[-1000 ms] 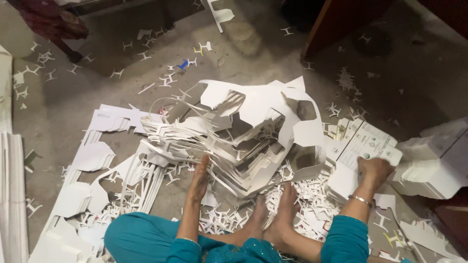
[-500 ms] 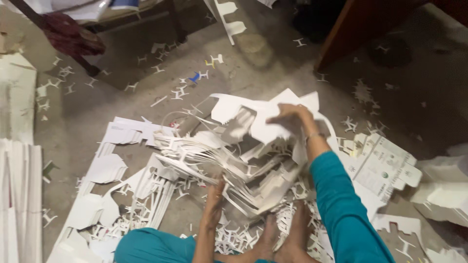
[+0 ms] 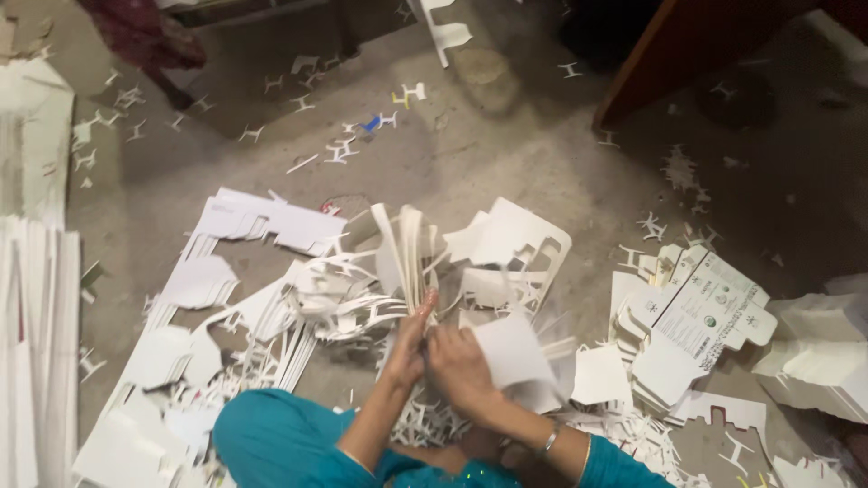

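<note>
- Die-cut cardboard sheet bundle (image 3: 425, 262): on the concrete floor (image 3: 506, 154), just left of the stack of printed carton blanks (image 3: 696, 325); light, thin, floppy, ragged cut-outs, tears easily.
- Left hand (image 3: 409, 348): fingers clamped on the bundle's near edge.
- Right hand (image 3: 463, 366): fingers closed on 1 loose white piece (image 3: 514, 354).
- Best hold, by judgement: solid margins, not thin webs.

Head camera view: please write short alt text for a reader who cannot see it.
Both hands, left hand and right hand, grip a bundle of white die-cut card sheets above a concrete floor. Card scraps lie around; a stack of printed flat cartons lies to the right.
</note>
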